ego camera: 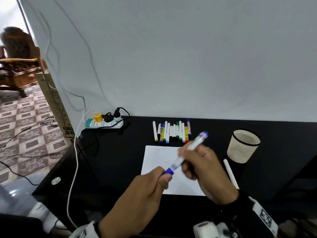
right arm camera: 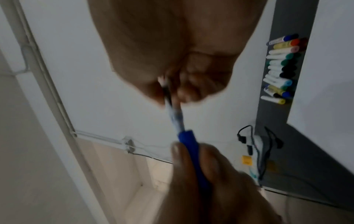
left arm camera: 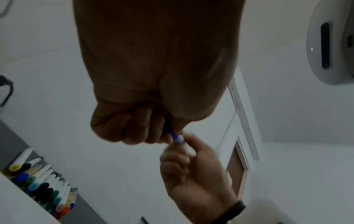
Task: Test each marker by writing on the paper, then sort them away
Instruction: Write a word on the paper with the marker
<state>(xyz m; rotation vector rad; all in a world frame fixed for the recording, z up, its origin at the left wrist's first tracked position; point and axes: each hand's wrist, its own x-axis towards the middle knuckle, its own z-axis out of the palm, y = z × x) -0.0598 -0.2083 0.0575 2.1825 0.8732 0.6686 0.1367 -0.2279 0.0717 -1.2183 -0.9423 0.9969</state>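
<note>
A: Nearest first?
B: Left hand [ego camera: 147, 188], fingers curled, thumb pinching the blue cap [ego camera: 169, 171] of the marker [ego camera: 187, 150].
A: Other hand?
B: Right hand [ego camera: 204, 169] wrapped round the white barrel just past the cap. Marker tilted, held above the paper [ego camera: 157, 162], far end blue, blurred.
A: Cap on or off?
B: Looks seated against the barrel in the right wrist view; can't tell for sure.
A: Beyond the fingers?
B: Row of markers [ego camera: 172, 131] side by side past the paper's far edge. Right of the right hand, a white stick [ego camera: 230, 172], then a mesh cup [ego camera: 243, 146]. Far left of the fingers, a power strip [ego camera: 104, 123] by the wall.
</note>
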